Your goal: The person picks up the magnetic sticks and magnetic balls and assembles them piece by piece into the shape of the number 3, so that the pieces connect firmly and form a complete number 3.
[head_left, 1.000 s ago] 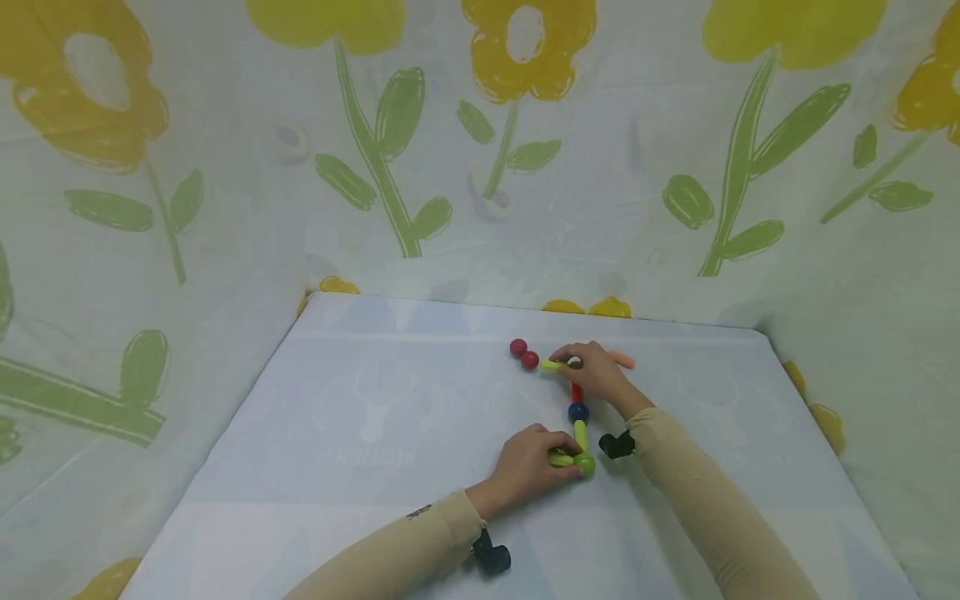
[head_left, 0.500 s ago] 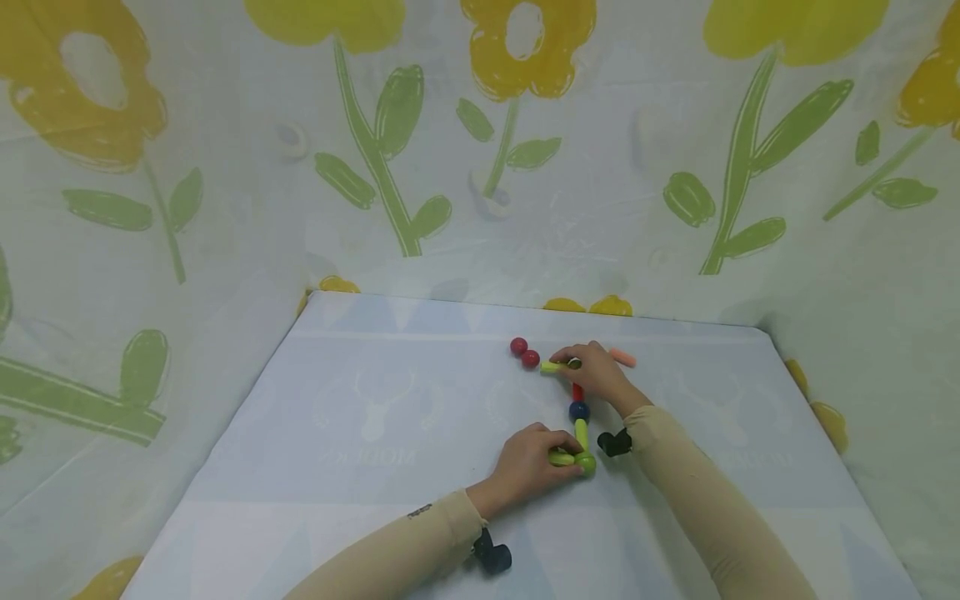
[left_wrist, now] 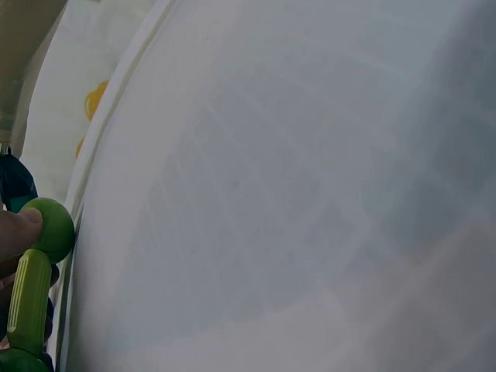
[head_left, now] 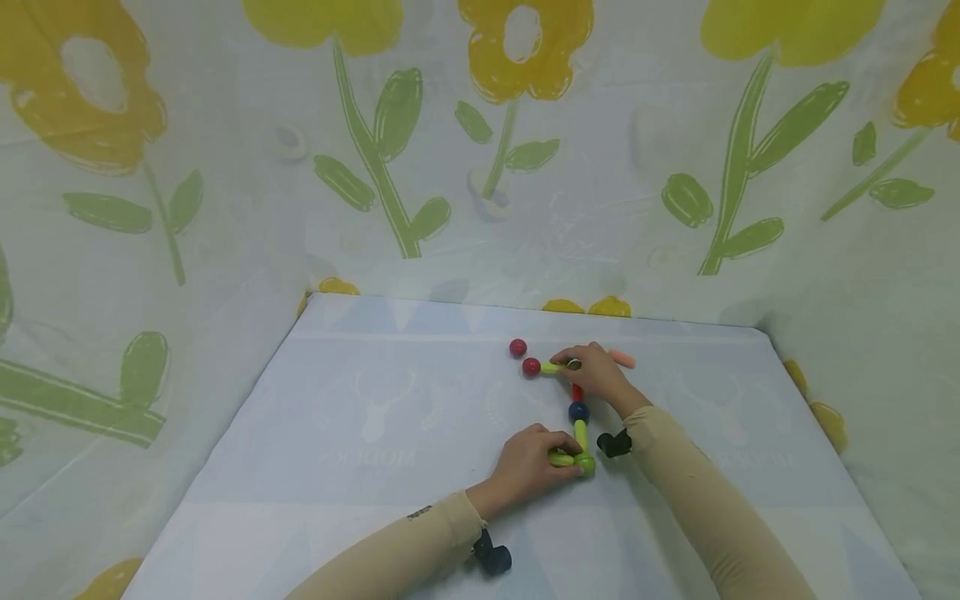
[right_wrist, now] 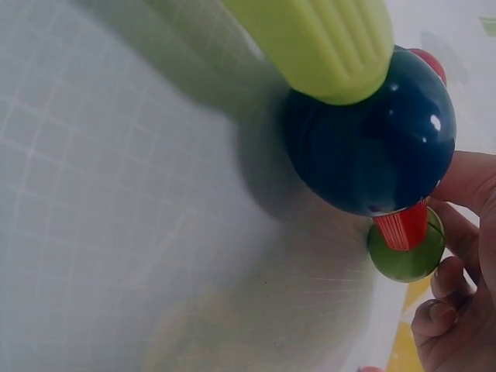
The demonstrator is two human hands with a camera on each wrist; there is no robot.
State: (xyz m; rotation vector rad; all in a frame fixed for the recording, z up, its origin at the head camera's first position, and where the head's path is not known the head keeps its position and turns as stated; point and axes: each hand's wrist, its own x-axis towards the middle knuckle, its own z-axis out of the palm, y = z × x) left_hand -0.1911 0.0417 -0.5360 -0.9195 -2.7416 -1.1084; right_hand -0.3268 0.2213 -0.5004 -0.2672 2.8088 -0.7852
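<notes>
My left hand (head_left: 528, 462) pinches a green ball (head_left: 584, 464) with rods joined to it, the thumb on the ball (left_wrist: 53, 230) in the left wrist view. A short green rod (head_left: 560, 459) lies under its fingers. From the ball a yellow-green rod (head_left: 581, 433) runs to a blue ball (head_left: 578, 412), then a red rod (head_left: 577, 392) leads to a second green ball (right_wrist: 407, 256). There my right hand (head_left: 597, 372) pinches another yellow-green rod (head_left: 551, 367), partly hidden by its fingers. A red ball (head_left: 531, 367) touches that rod's left end.
Another red ball (head_left: 517, 347) sits apart, just behind the first. An orange rod (head_left: 622, 358) lies beyond the right hand. The pale table (head_left: 360, 400) ends at a flower-printed cloth (head_left: 600, 208). A black wrist camera (head_left: 492, 557) hangs under the left sleeve.
The nearer red ball has moved away from the other red ball and now touches the end of the rod in my right hand. Both hands have stayed nearly still.
</notes>
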